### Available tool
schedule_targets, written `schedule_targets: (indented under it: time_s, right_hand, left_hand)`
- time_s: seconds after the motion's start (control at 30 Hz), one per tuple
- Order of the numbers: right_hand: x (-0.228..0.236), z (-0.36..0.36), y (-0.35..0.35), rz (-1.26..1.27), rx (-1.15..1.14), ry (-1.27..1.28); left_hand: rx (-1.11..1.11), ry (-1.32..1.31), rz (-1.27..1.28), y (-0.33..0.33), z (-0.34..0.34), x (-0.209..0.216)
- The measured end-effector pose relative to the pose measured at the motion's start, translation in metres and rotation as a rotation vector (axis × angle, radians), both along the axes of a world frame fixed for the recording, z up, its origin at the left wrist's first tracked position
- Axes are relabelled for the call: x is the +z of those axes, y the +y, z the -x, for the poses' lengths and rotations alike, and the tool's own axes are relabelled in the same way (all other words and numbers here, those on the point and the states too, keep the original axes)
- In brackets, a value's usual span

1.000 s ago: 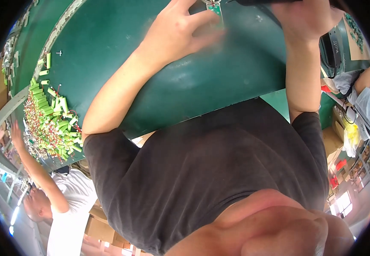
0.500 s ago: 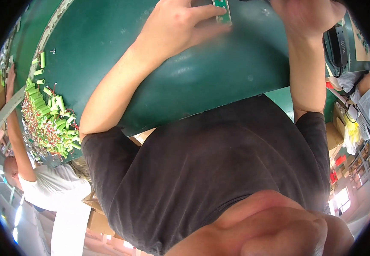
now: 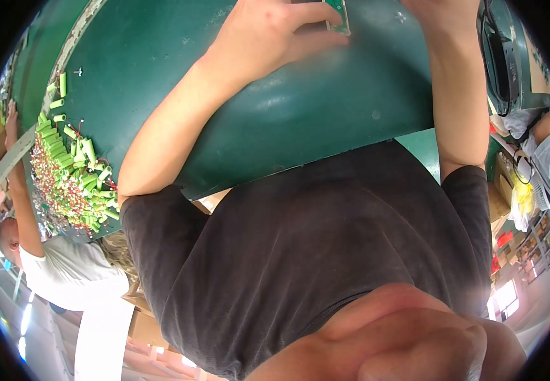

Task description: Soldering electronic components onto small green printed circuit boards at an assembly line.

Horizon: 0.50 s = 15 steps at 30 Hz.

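Observation:
My left hand [image 3: 268, 32] is at the top middle, its fingers bent around a small green circuit board [image 3: 342, 29] with a pale edge. The index finger rests over the board's face, and another finger reaches along its near end. The board's far part runs out of the top of the view. My right hand [image 3: 443, 14] is at the top right, apart from the visible part of the board. Only its back and wrist show; its fingers are cut off by the upper edge, so what they hold is hidden.
Green cylinders [image 3: 59, 152] with red wires lie heaped at the table's left end. A small screw-like metal piece [image 3: 78, 72] is on the green table [image 3: 275, 114]. A black device with a cable [image 3: 506, 70] stands at right. A person in white [image 3: 72, 273] reaches in at far left.
My right hand has shifted up and left, further out of view. My left hand stays at the board, which has moved slightly right with it. The other person's head has moved left.

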State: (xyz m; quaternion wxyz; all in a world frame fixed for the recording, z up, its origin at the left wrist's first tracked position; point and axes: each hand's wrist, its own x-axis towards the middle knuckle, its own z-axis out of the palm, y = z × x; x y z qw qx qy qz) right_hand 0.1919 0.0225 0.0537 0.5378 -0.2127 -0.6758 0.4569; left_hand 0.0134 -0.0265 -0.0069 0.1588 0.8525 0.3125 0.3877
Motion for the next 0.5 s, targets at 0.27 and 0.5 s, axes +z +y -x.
schedule_targets:
  time_s: [0.27, 0.5]
  right_hand:
    - [0.0002, 0.0049, 0.0075, -0.066, 0.005, -0.055]
    - [0.0029, 0.0063, 0.0103, -0.123, 0.001, -0.086]
  left_hand:
    - [-0.126, -0.183, -0.056, 0.0064, -0.0027, 0.0027]
    - [-0.128, -0.033, 0.053, 0.0068, -0.0042, 0.0041]
